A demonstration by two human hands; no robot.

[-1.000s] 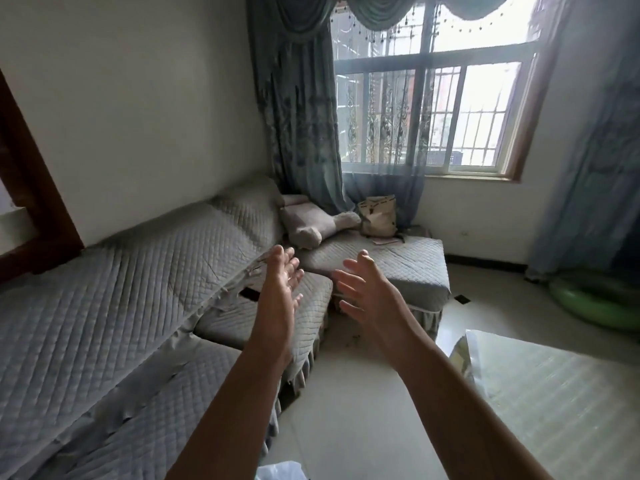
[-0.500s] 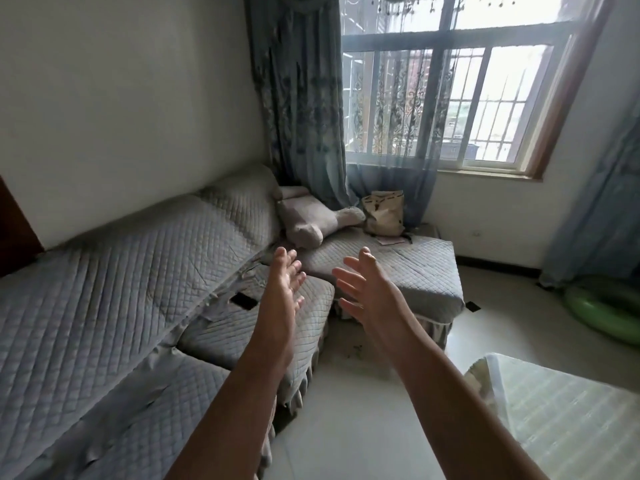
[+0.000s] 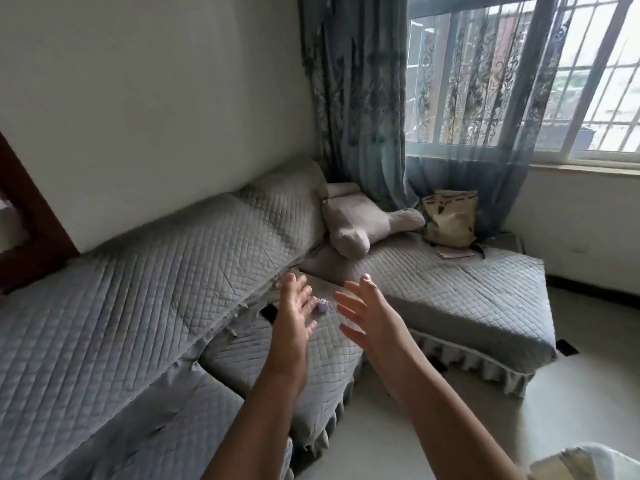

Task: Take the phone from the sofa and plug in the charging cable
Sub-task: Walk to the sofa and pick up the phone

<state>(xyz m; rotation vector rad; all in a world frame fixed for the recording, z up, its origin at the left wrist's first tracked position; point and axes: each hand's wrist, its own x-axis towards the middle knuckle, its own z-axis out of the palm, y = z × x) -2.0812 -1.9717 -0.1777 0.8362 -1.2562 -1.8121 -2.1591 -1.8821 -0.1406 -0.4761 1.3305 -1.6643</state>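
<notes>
A dark phone (image 3: 268, 312) lies flat on the grey quilted sofa (image 3: 145, 306), at the back of the middle seat, and my left hand partly hides it. My left hand (image 3: 294, 317) hovers above the seat with straight fingers, holding nothing. My right hand (image 3: 367, 315) is stretched out beside it, fingers spread and empty. A small purple object (image 3: 322, 305) sits on the seat between the two hands. I see no charging cable.
A beige cushion (image 3: 360, 220) and a tan bag (image 3: 450, 218) rest on the corner section under the window. Blue-grey curtains (image 3: 360, 98) hang behind. A pale covered table corner (image 3: 588, 467) shows at the lower right. Light floor runs along the sofa front.
The view has come closer to the sofa and turned left. Both hands stay outstretched and open, now over the middle seat, and the purple object has come into sight.
</notes>
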